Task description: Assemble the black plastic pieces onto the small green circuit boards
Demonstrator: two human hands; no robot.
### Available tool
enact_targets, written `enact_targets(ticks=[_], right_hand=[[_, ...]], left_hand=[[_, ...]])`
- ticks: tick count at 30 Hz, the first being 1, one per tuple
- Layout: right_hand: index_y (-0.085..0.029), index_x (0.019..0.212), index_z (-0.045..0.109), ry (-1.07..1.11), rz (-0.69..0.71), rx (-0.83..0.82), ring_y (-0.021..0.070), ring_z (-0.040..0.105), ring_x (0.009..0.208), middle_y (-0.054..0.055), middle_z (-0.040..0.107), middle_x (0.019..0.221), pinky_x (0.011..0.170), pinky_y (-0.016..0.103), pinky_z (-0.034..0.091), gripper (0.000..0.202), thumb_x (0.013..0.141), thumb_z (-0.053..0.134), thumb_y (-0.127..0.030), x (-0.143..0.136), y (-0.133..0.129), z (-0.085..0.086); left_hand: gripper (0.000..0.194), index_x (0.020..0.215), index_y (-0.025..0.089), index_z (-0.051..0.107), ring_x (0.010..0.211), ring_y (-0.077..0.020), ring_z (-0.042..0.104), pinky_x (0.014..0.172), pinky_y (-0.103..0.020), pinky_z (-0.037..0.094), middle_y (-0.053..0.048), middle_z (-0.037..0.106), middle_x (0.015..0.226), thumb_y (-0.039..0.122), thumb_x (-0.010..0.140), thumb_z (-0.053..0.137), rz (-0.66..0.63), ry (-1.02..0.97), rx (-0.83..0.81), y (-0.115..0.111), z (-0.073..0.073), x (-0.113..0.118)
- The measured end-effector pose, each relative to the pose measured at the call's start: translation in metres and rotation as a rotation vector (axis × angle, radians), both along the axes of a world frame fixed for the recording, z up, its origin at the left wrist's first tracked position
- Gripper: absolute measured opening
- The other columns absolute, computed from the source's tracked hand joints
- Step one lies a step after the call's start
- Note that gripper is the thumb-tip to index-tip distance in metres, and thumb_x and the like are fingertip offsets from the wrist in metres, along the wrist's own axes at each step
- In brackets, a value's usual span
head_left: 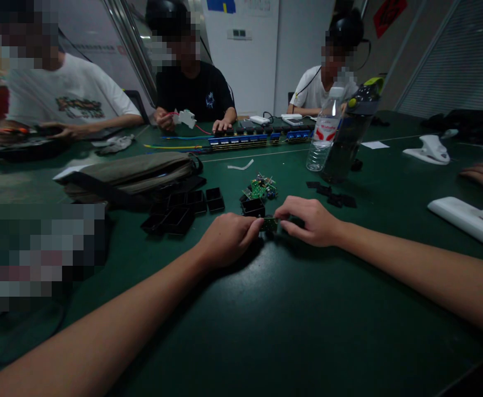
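Between my two hands is a small green circuit board (270,224), just above the table. My left hand (230,234) is closed, thumb and fingers pinching the board's left edge. On the other side, the curled fingers of my right hand (310,221) grip or touch the board's right edge. A black plastic box (253,207) stands right behind the board. Beyond it lies a heap of green circuit boards (259,188) with loose parts. Several open black boxes (179,219) are grouped left of my hands, and flat black pieces (336,197) lie to the right.
A grey-brown bag (134,175) lies at the left. A clear water bottle (321,138) and a dark bottle (344,140) stand back right. White plastic parts (473,220) lie at the right. Across the green table (241,325), several people work near blue terminal strips (237,141).
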State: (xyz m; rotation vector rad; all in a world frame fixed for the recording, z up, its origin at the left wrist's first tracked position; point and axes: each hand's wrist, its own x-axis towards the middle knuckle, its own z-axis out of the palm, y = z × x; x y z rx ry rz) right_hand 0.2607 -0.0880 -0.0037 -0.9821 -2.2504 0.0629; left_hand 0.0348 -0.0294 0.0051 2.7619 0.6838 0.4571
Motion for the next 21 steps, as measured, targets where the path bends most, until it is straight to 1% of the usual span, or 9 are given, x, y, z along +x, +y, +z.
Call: enact_targets(ticks=[4,10,14,17,21], right_hand=[[-0.015,0.098,0.062,-0.024,0.001,-0.012,0.0136,0.054,0.071,0.003,0.061,0.077,0.067,0.027,0.043,0.019,0.091,0.056,-0.032,0.0003,0.0,-0.0013],[-0.016,0.087,0.06,-0.063,-0.004,-0.039,0.0125,0.05,0.067,0.002,0.059,0.074,0.063,0.026,0.04,0.017,0.093,0.053,-0.031,0.0003,0.0009,-0.0003],[-0.016,0.088,0.06,-0.063,-0.016,-0.047,0.0126,0.05,0.067,0.002,0.058,0.073,0.063,0.026,0.039,0.017,0.093,0.051,-0.03,0.0002,0.0004,-0.0006],[-0.016,0.089,0.06,-0.045,-0.048,-0.035,0.013,0.051,0.067,0.002,0.059,0.073,0.064,0.026,0.038,0.018,0.093,0.051,-0.031,0.0005,0.0004,-0.0014],[-0.016,0.086,0.06,-0.023,-0.065,-0.023,0.0131,0.051,0.067,0.002,0.06,0.073,0.064,0.026,0.038,0.019,0.093,0.05,-0.031,0.0008,0.001,-0.0023]], left_hand=[[0.049,0.063,0.016,0.057,0.044,-0.0085,0.042,0.05,-0.024,0.027,0.001,0.052,0.052,0.036,0.1,0.03,0.0,0.009,-0.009,0.0004,0.0004,0.0009],[0.05,0.064,0.017,0.057,0.044,-0.0086,0.041,0.049,-0.024,0.027,0.002,0.049,0.049,0.038,0.1,0.03,-0.004,0.019,-0.013,0.001,0.0003,0.0011],[0.048,0.067,0.017,0.056,0.047,-0.0091,0.044,0.051,-0.024,0.029,0.001,0.051,0.053,0.038,0.1,0.029,-0.022,0.007,-0.034,0.001,0.0008,0.0],[0.043,0.069,0.018,0.054,0.048,-0.0098,0.045,0.052,-0.024,0.029,0.002,0.052,0.055,0.037,0.099,0.03,-0.032,-0.005,-0.046,0.0004,0.0017,-0.001],[0.031,0.074,0.018,0.053,0.051,-0.0112,0.046,0.053,-0.024,0.029,0.002,0.052,0.058,0.034,0.095,0.038,-0.025,0.001,-0.033,-0.0005,0.0024,-0.0015]])
